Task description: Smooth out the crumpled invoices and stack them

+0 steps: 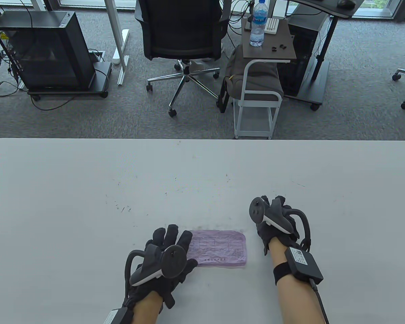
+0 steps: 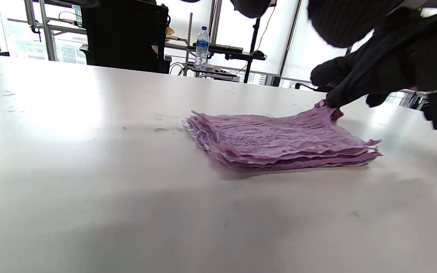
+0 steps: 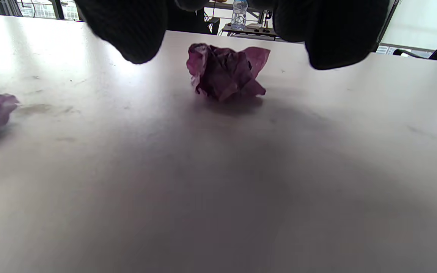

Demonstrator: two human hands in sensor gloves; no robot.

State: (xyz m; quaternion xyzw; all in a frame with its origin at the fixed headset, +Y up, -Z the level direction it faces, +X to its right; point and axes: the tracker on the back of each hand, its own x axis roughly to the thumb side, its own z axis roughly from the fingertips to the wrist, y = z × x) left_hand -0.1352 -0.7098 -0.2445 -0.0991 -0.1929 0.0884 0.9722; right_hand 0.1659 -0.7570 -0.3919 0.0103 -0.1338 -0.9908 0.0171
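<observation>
Table view: flattened purple invoice stack [image 1: 219, 251] sits near the table's [image 1: 87, 202] front edge, left hand [image 1: 165, 260] resting fingers on its left end, right hand [image 1: 273, 221] just beside its right end.

Left wrist view: a gloved fingertip [image 2: 334, 100] touches the stack's far corner.

Right wrist view: crumpled invoice ball [image 3: 226, 72] lies ahead under spread fingers [image 3: 127, 26], nothing gripped.

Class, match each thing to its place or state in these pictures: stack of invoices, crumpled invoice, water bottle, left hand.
Things:
1 stack of invoices
2 crumpled invoice
3 water bottle
4 left hand

Places or states:
A upright on the side cart
B flat, purple, layered
C at the stack's left end
D balled up, under the right hand

Pairs: 1-B; 2-D; 3-A; 4-C
</observation>
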